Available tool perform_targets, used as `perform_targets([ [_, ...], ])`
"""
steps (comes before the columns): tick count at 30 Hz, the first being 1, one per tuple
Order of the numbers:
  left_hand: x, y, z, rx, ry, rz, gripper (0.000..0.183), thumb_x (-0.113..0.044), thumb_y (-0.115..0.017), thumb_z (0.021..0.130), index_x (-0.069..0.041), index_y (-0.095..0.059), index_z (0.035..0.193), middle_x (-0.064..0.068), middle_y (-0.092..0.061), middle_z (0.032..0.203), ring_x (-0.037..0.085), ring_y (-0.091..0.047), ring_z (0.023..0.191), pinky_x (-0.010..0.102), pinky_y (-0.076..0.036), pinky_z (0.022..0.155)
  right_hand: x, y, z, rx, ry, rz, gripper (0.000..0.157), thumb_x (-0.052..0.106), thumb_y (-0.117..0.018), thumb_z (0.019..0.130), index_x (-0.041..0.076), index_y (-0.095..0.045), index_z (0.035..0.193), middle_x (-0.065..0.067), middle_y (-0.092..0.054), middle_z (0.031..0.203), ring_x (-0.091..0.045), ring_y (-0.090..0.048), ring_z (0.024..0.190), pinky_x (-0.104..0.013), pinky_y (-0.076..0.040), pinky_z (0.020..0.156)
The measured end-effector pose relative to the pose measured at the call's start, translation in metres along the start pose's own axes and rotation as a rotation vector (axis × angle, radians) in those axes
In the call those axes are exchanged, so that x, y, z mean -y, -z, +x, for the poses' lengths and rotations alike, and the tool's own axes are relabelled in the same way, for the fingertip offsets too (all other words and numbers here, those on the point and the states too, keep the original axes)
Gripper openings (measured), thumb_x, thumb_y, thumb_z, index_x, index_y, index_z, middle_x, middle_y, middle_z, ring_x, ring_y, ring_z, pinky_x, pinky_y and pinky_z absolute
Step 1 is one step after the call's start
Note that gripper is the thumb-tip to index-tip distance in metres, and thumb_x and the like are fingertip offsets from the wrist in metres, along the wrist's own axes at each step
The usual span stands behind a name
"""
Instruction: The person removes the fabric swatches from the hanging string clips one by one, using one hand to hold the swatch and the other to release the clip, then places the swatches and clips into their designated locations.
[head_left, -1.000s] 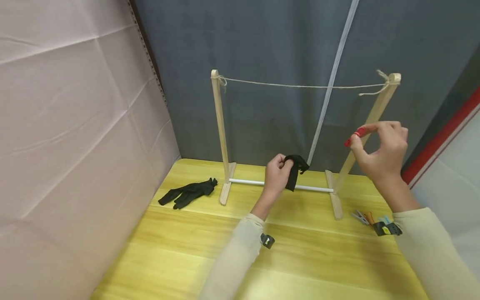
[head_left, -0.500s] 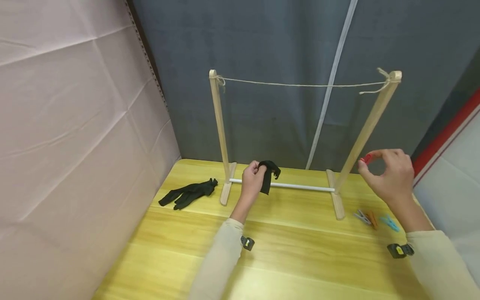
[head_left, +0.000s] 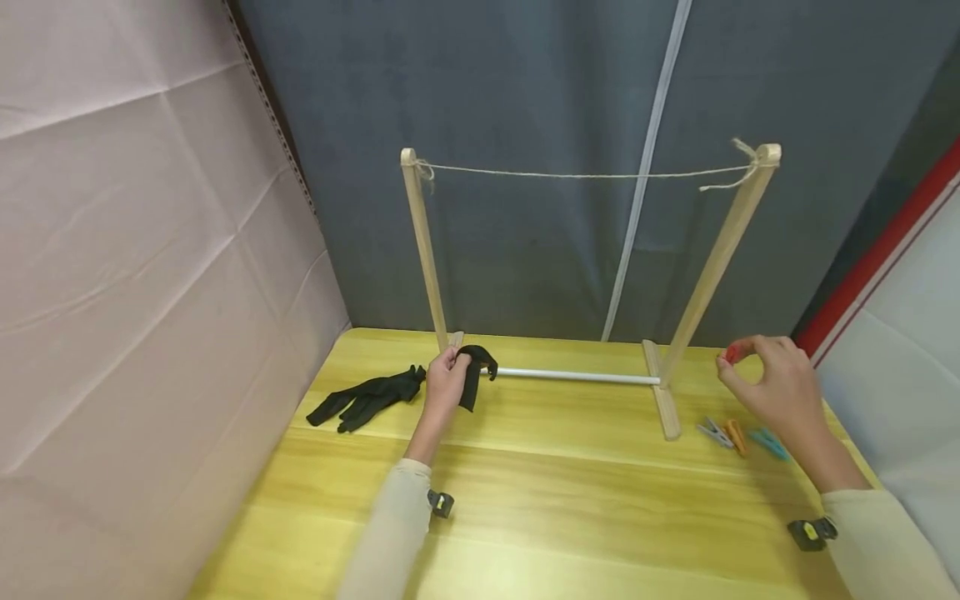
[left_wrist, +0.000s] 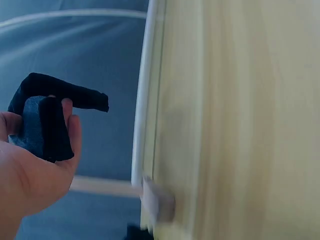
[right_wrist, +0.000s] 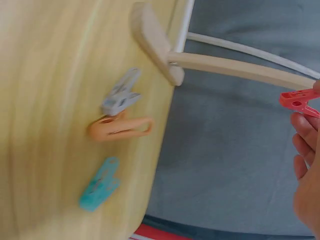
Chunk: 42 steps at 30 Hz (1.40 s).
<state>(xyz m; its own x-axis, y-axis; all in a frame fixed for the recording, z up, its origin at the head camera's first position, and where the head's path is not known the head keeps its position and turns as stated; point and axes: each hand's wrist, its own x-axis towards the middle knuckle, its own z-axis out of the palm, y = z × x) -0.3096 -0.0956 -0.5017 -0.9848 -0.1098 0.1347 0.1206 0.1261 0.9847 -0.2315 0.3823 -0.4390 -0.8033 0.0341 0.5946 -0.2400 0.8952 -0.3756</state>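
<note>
My left hand pinches a folded black cloth, its exact kind unclear, near the rack's left post. One end hangs down in a strip and the other curls over to the right. On the table to the left lies another crumpled black cloth piece with long, narrow parts. Between thumb and forefinger, my right hand holds a red clothespin right of the rack. Below that hand lie a grey clothespin, an orange clothespin and a turquoise clothespin.
A wooden rack stands at the back of the table, with a string tied between its post tops and a white rod low down. Behind it hangs a grey curtain. A pale cloth wall borders the left.
My left hand has moved left and down with the black cloth, to the rack's left post. My right hand has lowered with the red clothespin, uncovering the turquoise one.
</note>
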Motion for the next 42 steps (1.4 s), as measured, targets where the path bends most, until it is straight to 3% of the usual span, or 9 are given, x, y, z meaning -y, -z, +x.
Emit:
perform_targets([
  [6, 0.013, 0.034, 0.006, 0.036, 0.053, 0.093, 0.029, -0.033, -0.056, 0.106, -0.013, -0.06, 0.085, -0.004, -0.048, 0.065, 0.015, -0.046, 0.059, 0.025, -0.041, 0.054, -0.015, -0.003, -0.013, 0.079, -0.023, -0.006, 0.023, 0.027, -0.075, 0.095, 0.005, -0.07, 0.097, -0.022, -0.074, 0.098, -0.042, -0.057, 0.103, -0.059, -0.041, 0.078],
  [13, 0.026, 0.073, 0.013, -0.048, 0.093, 0.169, 0.029, -0.034, -0.057, 0.106, -0.01, -0.067, 0.094, -0.003, -0.068, 0.079, 0.016, -0.058, 0.071, 0.028, -0.048, 0.064, -0.023, -0.009, -0.021, 0.097, -0.017, 0.039, 0.02, 0.025, -0.073, 0.096, 0.006, -0.071, 0.095, -0.022, -0.075, 0.099, -0.047, -0.056, 0.114, -0.062, -0.04, 0.089],
  [16, 0.032, 0.089, 0.015, -0.033, 0.1, 0.212, 0.029, -0.035, -0.058, 0.108, -0.01, -0.069, 0.099, -0.003, -0.073, 0.083, 0.014, -0.065, 0.073, 0.028, -0.05, 0.063, -0.026, -0.009, -0.026, 0.114, -0.035, 0.027, 0.02, 0.026, -0.074, 0.096, 0.007, -0.071, 0.095, -0.018, -0.075, 0.097, -0.042, -0.057, 0.108, -0.051, -0.041, 0.083],
  [20, 0.038, 0.111, 0.017, 0.004, 0.085, 0.327, 0.03, -0.038, -0.058, 0.109, -0.011, -0.07, 0.106, -0.002, -0.075, 0.084, 0.011, -0.069, 0.07, 0.027, -0.051, 0.062, -0.028, -0.005, -0.034, 0.161, -0.058, -0.002, 0.021, 0.029, -0.075, 0.096, 0.008, -0.071, 0.097, -0.017, -0.074, 0.097, -0.037, -0.059, 0.099, -0.041, -0.04, 0.075],
  [23, 0.042, 0.128, 0.019, -0.005, 0.062, 0.459, 0.029, -0.039, -0.059, 0.109, -0.012, -0.071, 0.108, 0.003, -0.074, 0.083, 0.012, -0.062, 0.063, 0.028, -0.048, 0.06, -0.029, -0.002, -0.037, 0.195, -0.057, -0.014, 0.024, 0.03, -0.074, 0.097, 0.006, -0.072, 0.101, -0.017, -0.074, 0.099, -0.04, -0.06, 0.101, -0.046, -0.042, 0.075],
  [27, 0.045, 0.148, 0.016, -0.028, 0.033, 0.662, 0.027, -0.035, -0.061, 0.108, -0.011, -0.073, 0.115, 0.016, -0.075, 0.1, 0.021, -0.055, 0.063, 0.035, -0.044, 0.061, -0.031, -0.002, -0.038, 0.233, -0.053, -0.038, 0.029, 0.033, -0.073, 0.099, 0.006, -0.072, 0.108, -0.014, -0.075, 0.1, -0.041, -0.063, 0.101, -0.046, -0.045, 0.071],
  [33, 0.046, 0.169, 0.005, -0.068, 0.026, 0.827, 0.027, -0.022, -0.065, 0.106, -0.007, -0.071, 0.128, 0.022, -0.073, 0.13, 0.04, -0.072, 0.099, 0.052, -0.058, 0.08, -0.042, -0.01, -0.044, 0.313, -0.03, -0.072, 0.029, 0.03, -0.077, 0.097, 0.007, -0.073, 0.114, -0.009, -0.076, 0.097, -0.035, -0.064, 0.094, -0.033, -0.043, 0.064],
  [37, 0.049, 0.177, -0.001, -0.087, 0.053, 0.833, 0.031, -0.015, -0.067, 0.104, -0.005, -0.066, 0.134, 0.022, -0.069, 0.134, 0.044, -0.068, 0.117, 0.058, -0.057, 0.09, -0.048, -0.013, -0.048, 0.329, -0.025, -0.085, 0.032, 0.028, -0.079, 0.096, 0.004, -0.074, 0.118, -0.01, -0.077, 0.097, -0.034, -0.065, 0.09, -0.032, -0.042, 0.062],
  [42, 0.054, 0.185, -0.004, -0.088, 0.065, 0.876, 0.04, -0.013, -0.067, 0.104, -0.002, -0.057, 0.141, 0.025, -0.061, 0.136, 0.046, -0.062, 0.121, 0.059, -0.054, 0.093, -0.057, -0.014, -0.052, 0.302, -0.068, -0.099, 0.034, 0.03, -0.076, 0.098, 0.002, -0.073, 0.118, -0.017, -0.078, 0.096, -0.039, -0.065, 0.086, -0.035, -0.042, 0.057],
])
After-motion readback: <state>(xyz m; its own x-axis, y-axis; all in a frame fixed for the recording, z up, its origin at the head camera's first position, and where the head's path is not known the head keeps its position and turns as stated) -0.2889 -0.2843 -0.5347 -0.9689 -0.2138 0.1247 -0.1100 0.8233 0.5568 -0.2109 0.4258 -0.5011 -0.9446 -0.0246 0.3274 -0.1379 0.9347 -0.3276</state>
